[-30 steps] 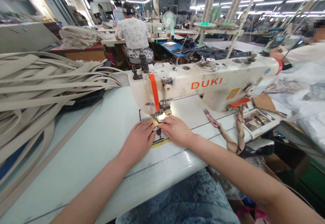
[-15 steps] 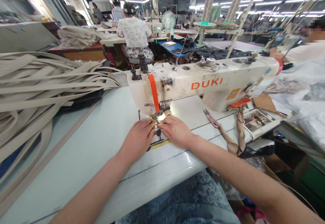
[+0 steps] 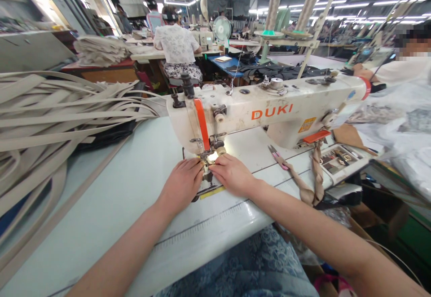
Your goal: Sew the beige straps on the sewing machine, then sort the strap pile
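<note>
One left hand [image 3: 182, 181] and one right hand [image 3: 233, 175] are at one DUKI sewing machine [image 3: 235, 113]. Toward the table's [image 3: 144, 175] right edge: one pair of scissors [image 3: 279, 158], one parts tray [image 3: 346, 172]. Farther back: two thread cones [image 3: 273, 9], one fan [image 3: 222, 28], at least four other people [image 3: 177, 43]. Straps [image 3: 40, 120]: too many to count.
</note>
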Demonstrator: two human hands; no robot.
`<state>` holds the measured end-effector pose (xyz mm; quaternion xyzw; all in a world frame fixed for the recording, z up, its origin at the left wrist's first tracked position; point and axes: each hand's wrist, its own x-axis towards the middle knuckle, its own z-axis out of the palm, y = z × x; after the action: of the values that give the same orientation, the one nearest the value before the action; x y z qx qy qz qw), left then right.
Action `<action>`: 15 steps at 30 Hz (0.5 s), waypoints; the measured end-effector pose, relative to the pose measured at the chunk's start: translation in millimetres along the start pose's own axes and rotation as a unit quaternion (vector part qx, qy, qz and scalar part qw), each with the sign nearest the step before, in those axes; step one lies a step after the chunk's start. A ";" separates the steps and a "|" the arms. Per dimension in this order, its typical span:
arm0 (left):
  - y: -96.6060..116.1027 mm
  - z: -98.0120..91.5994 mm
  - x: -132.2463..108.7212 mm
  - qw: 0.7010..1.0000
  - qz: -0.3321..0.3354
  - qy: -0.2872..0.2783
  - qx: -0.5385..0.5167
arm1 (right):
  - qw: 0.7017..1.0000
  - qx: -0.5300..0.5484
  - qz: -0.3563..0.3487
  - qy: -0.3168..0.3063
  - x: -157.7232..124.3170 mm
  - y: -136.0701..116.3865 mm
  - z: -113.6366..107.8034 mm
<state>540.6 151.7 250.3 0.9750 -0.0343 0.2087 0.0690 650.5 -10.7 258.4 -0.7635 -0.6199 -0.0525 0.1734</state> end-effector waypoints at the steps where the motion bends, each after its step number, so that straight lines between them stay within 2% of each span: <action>1: -0.2 0.2 0.2 1.000 0.000 -0.001 0.003 | 1.000 -0.001 0.001 0.000 0.0 0.0 -0.1; 15: -0.3 -1.0 1.1 1.000 -0.010 -0.003 0.006 | 1.000 -0.002 0.000 0.002 -0.1 0.3 -0.6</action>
<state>541.2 152.1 251.6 0.9763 -0.0237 0.2048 0.0650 650.9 -11.0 258.8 -0.7634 -0.6197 -0.0554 0.1737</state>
